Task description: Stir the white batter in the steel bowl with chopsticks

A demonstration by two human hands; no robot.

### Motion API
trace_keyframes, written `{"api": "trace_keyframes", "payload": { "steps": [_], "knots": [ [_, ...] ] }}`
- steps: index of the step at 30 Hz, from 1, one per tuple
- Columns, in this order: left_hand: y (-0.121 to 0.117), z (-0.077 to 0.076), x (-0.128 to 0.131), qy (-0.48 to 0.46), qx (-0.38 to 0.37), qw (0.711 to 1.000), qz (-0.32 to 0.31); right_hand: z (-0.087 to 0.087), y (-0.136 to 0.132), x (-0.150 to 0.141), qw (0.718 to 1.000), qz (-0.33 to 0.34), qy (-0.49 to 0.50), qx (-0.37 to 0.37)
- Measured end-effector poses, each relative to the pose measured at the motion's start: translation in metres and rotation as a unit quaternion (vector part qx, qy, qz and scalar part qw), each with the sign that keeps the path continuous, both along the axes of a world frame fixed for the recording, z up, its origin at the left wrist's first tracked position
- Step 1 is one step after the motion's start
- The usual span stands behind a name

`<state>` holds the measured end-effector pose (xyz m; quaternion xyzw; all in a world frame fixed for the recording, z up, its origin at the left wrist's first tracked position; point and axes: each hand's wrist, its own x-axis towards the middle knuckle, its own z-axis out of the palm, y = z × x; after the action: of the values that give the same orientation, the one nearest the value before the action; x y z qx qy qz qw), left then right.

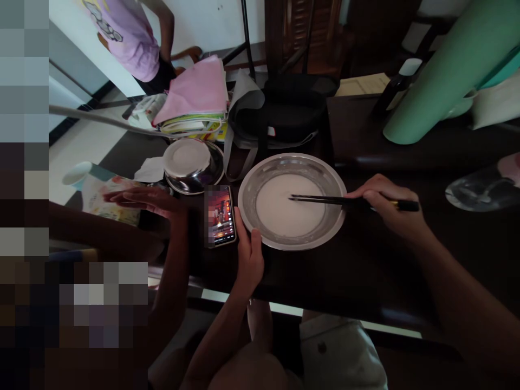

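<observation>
Over the dark table (pixel 349 276), I have the right hand (pixel 392 203) pinching chopsticks (pixel 319 200) at three o'clock of the central bowl (pixel 292 246), the left hand (pixel 248 254) touching eight, closure unclear; brisk stirring could slop white liquid (pixel 280 214) onto the phone (pixel 223 216) at nine

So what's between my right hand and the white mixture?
The head view shows the basin's rim, with chopsticks crossing over it from your right hand to the mixture.

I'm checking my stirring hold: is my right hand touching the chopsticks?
Touching. The head view shows the right hand closed around the chopsticks, their dark shafts emerging on both sides of it.
</observation>
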<state>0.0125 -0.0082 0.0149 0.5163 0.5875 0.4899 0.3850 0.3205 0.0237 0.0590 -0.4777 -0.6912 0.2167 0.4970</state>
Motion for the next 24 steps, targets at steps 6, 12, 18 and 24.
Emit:
{"api": "trace_keyframes", "payload": {
  "steps": [6,12,18,24],
  "knots": [
    [-0.0001,0.0018,0.0000,0.007,-0.006,1.000,0.000,0.0004,0.0002,-0.0018,0.998,0.064,-0.007,-0.003],
    [-0.0001,0.0014,0.0001,0.007,-0.004,1.000,-0.003,0.0004,-0.0002,-0.0001,0.999,0.005,0.031,-0.013],
    [-0.0002,0.0006,0.0000,0.000,0.000,1.000,-0.001,-0.0008,0.0007,-0.0016,0.999,0.035,-0.019,0.004],
    [0.0001,-0.0002,0.0004,-0.007,0.001,1.000,0.001,0.0010,-0.0009,-0.0032,0.999,0.038,0.016,-0.012]
  ]
}}
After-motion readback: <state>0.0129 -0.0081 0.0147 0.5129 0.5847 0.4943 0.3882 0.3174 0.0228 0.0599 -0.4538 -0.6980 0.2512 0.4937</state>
